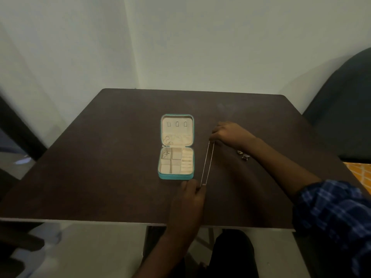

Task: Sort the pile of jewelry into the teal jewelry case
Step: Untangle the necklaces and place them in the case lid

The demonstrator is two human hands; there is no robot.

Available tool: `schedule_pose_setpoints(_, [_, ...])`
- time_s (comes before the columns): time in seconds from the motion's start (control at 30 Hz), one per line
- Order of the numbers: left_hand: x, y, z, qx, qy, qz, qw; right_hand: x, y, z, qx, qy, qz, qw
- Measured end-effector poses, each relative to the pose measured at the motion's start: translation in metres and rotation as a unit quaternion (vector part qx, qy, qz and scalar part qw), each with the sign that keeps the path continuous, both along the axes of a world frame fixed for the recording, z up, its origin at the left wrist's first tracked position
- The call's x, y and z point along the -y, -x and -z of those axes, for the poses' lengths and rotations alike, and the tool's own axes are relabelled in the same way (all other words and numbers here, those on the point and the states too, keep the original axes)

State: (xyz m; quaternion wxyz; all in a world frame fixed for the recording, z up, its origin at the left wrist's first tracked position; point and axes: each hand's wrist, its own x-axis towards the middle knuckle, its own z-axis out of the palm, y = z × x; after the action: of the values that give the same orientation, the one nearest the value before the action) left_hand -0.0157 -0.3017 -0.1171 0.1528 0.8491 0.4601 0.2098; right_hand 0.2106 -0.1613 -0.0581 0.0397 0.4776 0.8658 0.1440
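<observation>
**Chain stretched taut between two hands beside the open case**

Head view: the right hand (pixel 228 133) pinches the far end of a thin silver chain (pixel 207 163) between its fingertips, knuckles curled over the dark table (pixel 100 157); the left hand (pixel 191 194) holds the near end at its fingertips, though whether it pinches the chain or hooks it over one finger I cannot tell; the chain runs as a narrow doubled loop from one set of fingers to the other; the teal jewelry case (pixel 176 147) lies open just left of the chain, its near corner close beside the left fingertips; a silver necklace (pixel 167 146) drapes over the case's hinge into the far-left compartment; a few small jewelry pieces (pixel 243 154) lie beside the right wrist, behind the right fingers; a blue plaid sleeve (pixel 331 213) covers the right upper arm.
</observation>
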Motion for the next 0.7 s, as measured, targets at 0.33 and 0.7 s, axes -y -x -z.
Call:
schedule_pose_setpoints(0.33, [-0.002, -0.013, -0.006, -0.159, 0.034, 0.029, 0.986, -0.012, 0.001, -0.004, 0.074, -0.001, -0.035, 0.997])
schedule_pose_setpoints(0.7, [0.014, -0.016, -0.010, -0.109, 0.017, -0.003, 0.994, -0.010, 0.001, 0.000, -0.081, 0.105, 0.047, 0.990])
